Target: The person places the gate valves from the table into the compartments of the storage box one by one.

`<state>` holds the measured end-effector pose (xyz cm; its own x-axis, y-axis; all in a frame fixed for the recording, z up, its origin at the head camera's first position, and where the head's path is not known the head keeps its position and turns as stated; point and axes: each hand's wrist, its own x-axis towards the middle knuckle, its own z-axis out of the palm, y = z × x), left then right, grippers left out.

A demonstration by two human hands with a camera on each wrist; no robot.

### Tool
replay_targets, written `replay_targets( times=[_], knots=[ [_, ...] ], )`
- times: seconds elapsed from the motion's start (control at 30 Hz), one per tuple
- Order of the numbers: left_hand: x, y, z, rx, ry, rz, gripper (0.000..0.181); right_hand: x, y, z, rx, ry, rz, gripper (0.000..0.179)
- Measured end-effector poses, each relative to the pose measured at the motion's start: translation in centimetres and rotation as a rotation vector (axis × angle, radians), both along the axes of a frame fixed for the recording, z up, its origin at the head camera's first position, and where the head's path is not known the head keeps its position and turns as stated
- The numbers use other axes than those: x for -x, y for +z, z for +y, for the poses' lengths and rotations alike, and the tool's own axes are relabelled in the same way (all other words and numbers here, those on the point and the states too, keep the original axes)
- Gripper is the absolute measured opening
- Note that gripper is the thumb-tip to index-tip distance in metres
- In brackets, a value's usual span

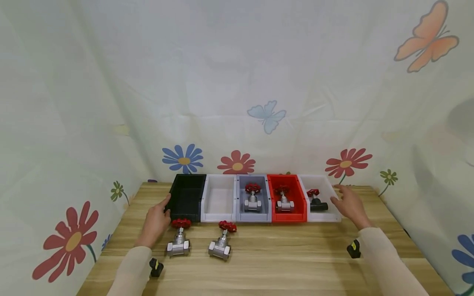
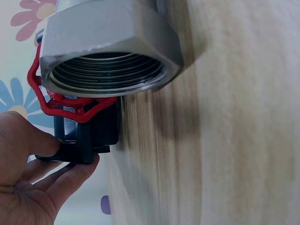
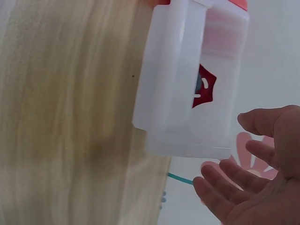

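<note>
My left hand (image 1: 156, 220) is at the left side of a black bin (image 1: 187, 201). In the left wrist view the thumb lies over the rim of that bin (image 2: 84, 149) with the fingers on its outer side, pinching the wall. My right hand (image 1: 351, 205) is beside the right wall of the white bin (image 1: 335, 207) at the row's right end. Its fingers (image 3: 222, 183) are spread and stand apart from the bin in the right wrist view. That bin holds a dark valve with a red handwheel (image 1: 318, 204).
Between the end bins stand another white bin (image 1: 219, 201), a grey bin (image 1: 242, 189) and a red bin (image 1: 298, 193). The grey and red ones each hold a metal gate valve. Two more metal valves, left (image 1: 179, 245) and right (image 1: 220, 248), stand on the wooden table (image 1: 281, 263) in front.
</note>
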<state>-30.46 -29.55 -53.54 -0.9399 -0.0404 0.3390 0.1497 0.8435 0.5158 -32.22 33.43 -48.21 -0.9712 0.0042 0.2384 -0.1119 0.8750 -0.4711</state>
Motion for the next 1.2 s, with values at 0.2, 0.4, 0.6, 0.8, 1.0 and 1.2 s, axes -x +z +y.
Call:
replay_targets(
  times=[0.2,0.4,0.6,0.8,1.0,1.2],
  knots=[
    [-0.1,0.1,0.1,-0.007,0.008,-0.018,0.058,0.2,-1.0,0.1,0.065,-0.003,-0.033,0.053],
    [-0.1,0.2,0.2,-0.004,0.008,-0.027,0.058,0.3,-2.3,0.2,0.152,-0.005,-0.07,0.054],
    [-0.1,0.2,0.3,0.003,0.015,-0.019,0.058,0.4,-2.9,0.2,0.17,-0.035,-0.086,0.051],
    [-0.1,0.3,0.3,0.008,0.019,-0.023,0.058,0.3,-2.9,0.2,0.174,-0.055,-0.093,0.048],
    [-0.1,0.3,0.3,0.01,0.013,-0.032,0.058,0.3,-3.0,0.3,0.184,-0.07,-0.105,0.048],
    [-0.1,0.4,0.2,0.012,0.013,-0.038,0.058,0.5,-3.2,0.4,0.171,-0.073,-0.093,0.047]
  ],
)
